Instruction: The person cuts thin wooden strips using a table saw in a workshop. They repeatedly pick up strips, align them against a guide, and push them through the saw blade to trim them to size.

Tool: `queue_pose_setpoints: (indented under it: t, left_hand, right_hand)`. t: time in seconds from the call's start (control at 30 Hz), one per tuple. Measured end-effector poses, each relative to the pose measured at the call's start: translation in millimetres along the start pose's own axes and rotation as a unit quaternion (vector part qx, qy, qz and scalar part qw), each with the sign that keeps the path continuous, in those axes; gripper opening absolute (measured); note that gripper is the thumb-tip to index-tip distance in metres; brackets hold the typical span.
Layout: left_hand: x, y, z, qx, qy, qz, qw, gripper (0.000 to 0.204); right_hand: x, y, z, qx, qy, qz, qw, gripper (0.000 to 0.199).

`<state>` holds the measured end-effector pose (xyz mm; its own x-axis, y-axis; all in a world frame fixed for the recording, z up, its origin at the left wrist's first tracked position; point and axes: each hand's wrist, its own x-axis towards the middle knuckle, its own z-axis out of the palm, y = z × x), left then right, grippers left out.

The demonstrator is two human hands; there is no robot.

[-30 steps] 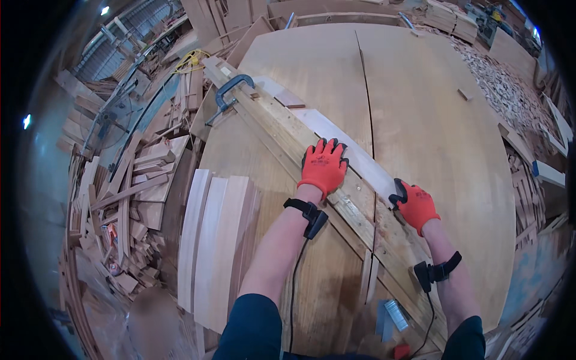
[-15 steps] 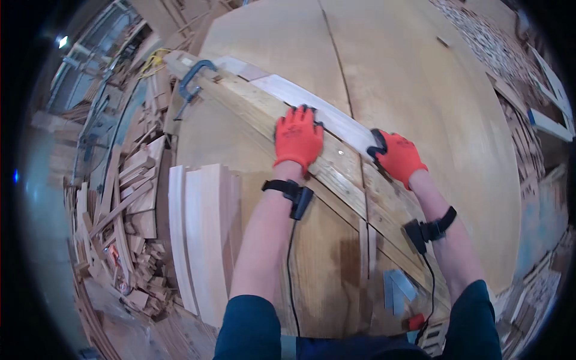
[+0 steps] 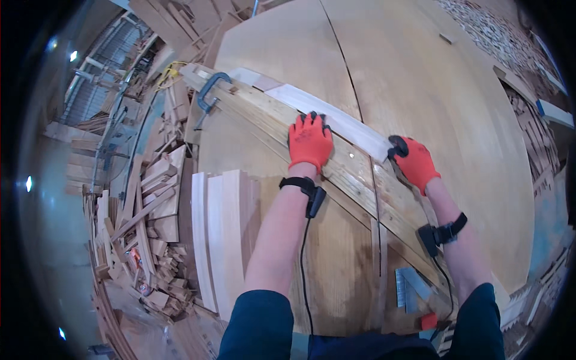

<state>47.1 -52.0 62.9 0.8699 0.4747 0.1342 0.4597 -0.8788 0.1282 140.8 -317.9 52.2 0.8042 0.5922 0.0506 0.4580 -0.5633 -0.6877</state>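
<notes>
A long pale board [image 3: 336,116] lies slantwise along a thick timber beam [image 3: 273,111] on the plywood tabletop [image 3: 432,90]. My left hand [image 3: 310,141], in a red glove with dark fingertips, rests on the beam with its fingers stretched towards the board's edge. At the board's near right end is my right hand [image 3: 415,162], gloved the same way. Its fingers are bent round that end, and the thumb is partly hidden. A blue C-clamp [image 3: 210,90] grips the beam's far left end.
Several pale curved wood pieces [image 3: 231,210] stand left of my left forearm. Offcuts [image 3: 159,264] are heaped at the far left. Near the table's front lie a metal square [image 3: 413,288] and a small red object [image 3: 428,321]. Cables hang from both wrist straps.
The whole view has shifted slightly, so things appear farther right and lower. Both hands stay at the same places on the beam and board.
</notes>
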Motion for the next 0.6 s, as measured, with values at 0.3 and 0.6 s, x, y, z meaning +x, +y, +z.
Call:
queue_pose_setpoints:
  t: [0.3,0.6]
  left_hand:
    - [10.0,-14.9,6.3,-0.006,-0.018,-0.020,1.000,0.052]
    - [77.5,-31.2,19.5,-0.002,-0.001,-0.012,1.000,0.051]
  right_hand:
    - [-79.5,1.1,-41.3,0.117,-0.070,0.115,0.984,0.033]
    - [-68.9,8.1,-12.1,0.062,0.078,0.036,0.994,0.029]
